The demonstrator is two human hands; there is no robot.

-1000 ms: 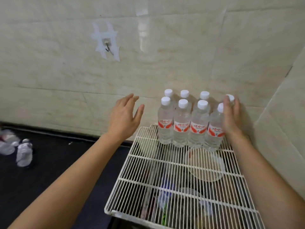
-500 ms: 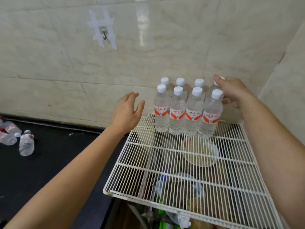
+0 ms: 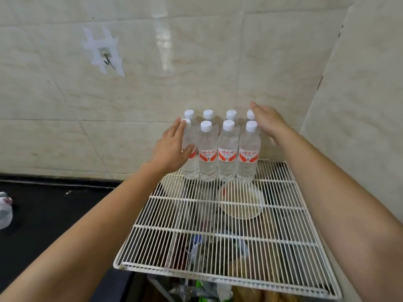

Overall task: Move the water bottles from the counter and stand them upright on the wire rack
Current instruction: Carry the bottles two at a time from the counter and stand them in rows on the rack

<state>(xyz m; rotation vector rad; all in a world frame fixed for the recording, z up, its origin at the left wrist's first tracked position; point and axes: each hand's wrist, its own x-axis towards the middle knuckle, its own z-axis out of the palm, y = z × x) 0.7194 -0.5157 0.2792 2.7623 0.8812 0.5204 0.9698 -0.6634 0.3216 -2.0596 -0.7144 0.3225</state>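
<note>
1. Eight water bottles (image 3: 226,151) stand upright on the wire rack (image 3: 218,236), in two rows of four at its far edge against the tiled wall (image 3: 196,62). This part of the task looks done.
2. The left hand (image 3: 172,147) lies flat against the outer side of the block, fingers extended and together, touching the near-left bottle but not clamped on it.
3. The right hand (image 3: 268,123) is held open beside the two bottles at the right end, fingers straight; whether it touches them I cannot tell. Both hands seem to be squaring the block.
4. At least one more bottle (image 3: 5,211) lies on the dark counter (image 3: 54,214), well left of the left fingers, so work remains.
5. All racked bottles are capped and hold clear water.
6. A shallow clear bowl (image 3: 241,202) sits under the rack, nearer than the fingers; its contents are unclear.
</note>
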